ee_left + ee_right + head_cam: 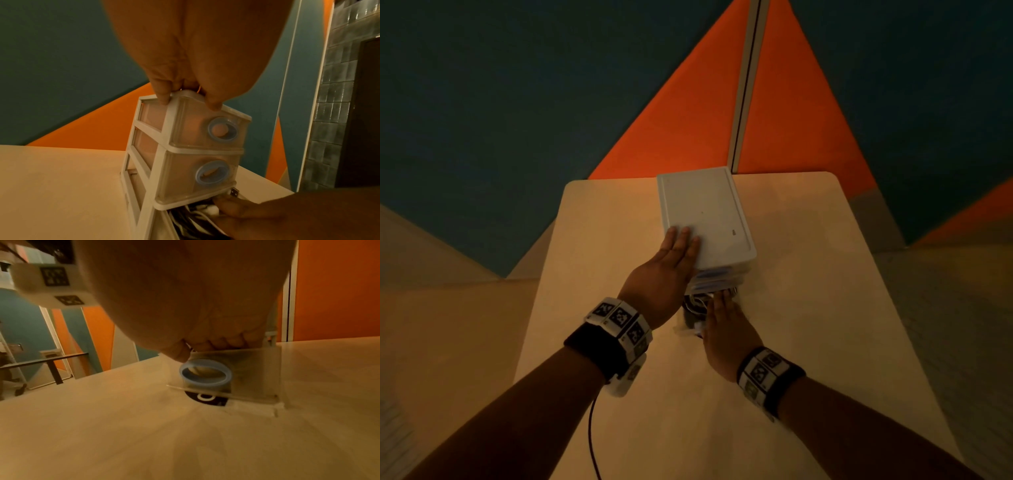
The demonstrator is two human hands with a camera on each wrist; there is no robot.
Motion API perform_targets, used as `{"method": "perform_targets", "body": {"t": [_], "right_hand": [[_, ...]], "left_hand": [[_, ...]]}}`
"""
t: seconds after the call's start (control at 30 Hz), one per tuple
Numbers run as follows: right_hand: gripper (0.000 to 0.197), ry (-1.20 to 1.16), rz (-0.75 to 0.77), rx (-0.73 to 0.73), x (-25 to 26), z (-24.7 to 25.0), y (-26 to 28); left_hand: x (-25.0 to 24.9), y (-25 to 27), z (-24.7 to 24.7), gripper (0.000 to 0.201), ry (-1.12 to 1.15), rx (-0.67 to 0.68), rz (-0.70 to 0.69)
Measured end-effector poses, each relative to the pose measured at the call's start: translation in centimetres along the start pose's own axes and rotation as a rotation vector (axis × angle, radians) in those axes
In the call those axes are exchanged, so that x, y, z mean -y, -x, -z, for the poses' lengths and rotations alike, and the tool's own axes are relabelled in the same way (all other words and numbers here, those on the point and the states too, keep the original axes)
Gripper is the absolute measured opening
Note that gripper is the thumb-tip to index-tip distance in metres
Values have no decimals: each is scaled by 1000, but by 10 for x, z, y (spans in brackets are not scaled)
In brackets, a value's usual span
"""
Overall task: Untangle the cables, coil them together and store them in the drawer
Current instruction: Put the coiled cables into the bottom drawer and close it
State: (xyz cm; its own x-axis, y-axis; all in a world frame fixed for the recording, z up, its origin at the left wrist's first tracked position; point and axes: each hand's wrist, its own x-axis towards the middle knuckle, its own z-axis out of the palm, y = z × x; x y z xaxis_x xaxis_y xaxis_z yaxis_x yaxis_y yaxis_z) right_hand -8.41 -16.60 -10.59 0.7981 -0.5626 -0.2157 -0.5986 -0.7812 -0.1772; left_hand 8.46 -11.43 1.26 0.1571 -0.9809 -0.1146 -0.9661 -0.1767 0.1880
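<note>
Left hand [671, 260] is planted on top of the white drawer unit [705, 212], fingers straight across the lid in the head view; the left wrist view shows thumb and fingertips [164, 97] hooked over the near top corner, bracing it. Right hand [726, 322] is down at the bottom drawer [255, 369], which stands pulled out toward six o'clock. Its fingers reach over the clear front wall and into the drawer, onto the cables [193, 217]; whether they are pinching a cable or only pressing, I cannot tell. The cables are in that bottom drawer, a dark and white bundle with one USB plug [234, 192] poking up at the drawer's three o'clock side.

This looks like the last tuck before closing. To do it well: press the bundle flat, and get that plug below the frame above, or it will likely catch as the drawer slides in. Keep the left palm bearing down so the light unit doesn't skate toward twelve o'clock, then push on the blue ring pull [205, 374].

Room to work: the unit sits at the twelve o'clock end of the table [808, 308], back edge near the orange wall panel [688, 120]. Bare tabletop lies at three, six and nine o'clock. A black wrist-camera lead [590, 438] trails off at six.
</note>
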Motion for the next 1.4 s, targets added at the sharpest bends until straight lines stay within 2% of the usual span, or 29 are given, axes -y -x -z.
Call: {"method": "perform_targets", "body": {"t": [0.07, 0.17, 0.27, 0.33, 0.37, 0.4, 0.47, 0.5, 0.53, 0.6, 0.63, 0.7, 0.73, 0.8, 0.9, 1.1, 1.4], "right_hand": [[71, 71, 17, 82, 0, 3, -3], [71, 55, 70, -30, -8, 0, -6], [67, 4, 131, -16, -17, 1, -4], [70, -47, 157, -115, -24, 8, 0], [70, -98, 162, -212, -27, 11, 5], [66, -160, 165, -337, -31, 10, 11], [46, -281, 155, -446, -34, 12, 27], [32, -324, 97, -455, -34, 15, 36], [27, -381, 10, -433, -35, 11, 44], [48, -606, -262, -200, -27, 4, 56], [51, -848, -451, -25, -20, 4, 57], [37, -1470, -808, 266, -10, -1, 54], [29, -1720, -890, 287, -7, 0, 51], [22, -2036, -958, 164, -6, 4, 38], [26, -2282, -960, 27, -1, 9, 25], [41, -2342, -974, -124, 18, 4, 5], [37, -2384, -1016, -316, 23, 12, -36]], "left_hand": [[1, -2, -1, 62, -14, 2, -4], [3, -3, 1, 61, -34, -8, -19], [4, -3, 0, 61, -30, -6, -19], [2, -2, 2, 65, -28, -4, -10], [1, -2, 3, 67, -28, 0, -7], [1, -2, 4, 68, -31, 7, -4], [0, -2, 4, 65, -32, 12, -1], [1, -2, 4, 64, -25, 9, -2], [1, -2, 4, 64, -15, 1, -4], [2, -3, 2, 62, -7, -21, -11], [3, -3, 0, 61, -5, -26, -12], [4, -4, -3, 61, 4, -42, -19], [5, -4, -4, 61, 10, -54, -22], [6, -5, -6, 60, 12, -77, -26], [5, -4, -4, 65, 15, -67, -33], [10, -3, -7, 60, 43, -102, -54], [13, -4, -14, 69, 42, -112, -69]]}}
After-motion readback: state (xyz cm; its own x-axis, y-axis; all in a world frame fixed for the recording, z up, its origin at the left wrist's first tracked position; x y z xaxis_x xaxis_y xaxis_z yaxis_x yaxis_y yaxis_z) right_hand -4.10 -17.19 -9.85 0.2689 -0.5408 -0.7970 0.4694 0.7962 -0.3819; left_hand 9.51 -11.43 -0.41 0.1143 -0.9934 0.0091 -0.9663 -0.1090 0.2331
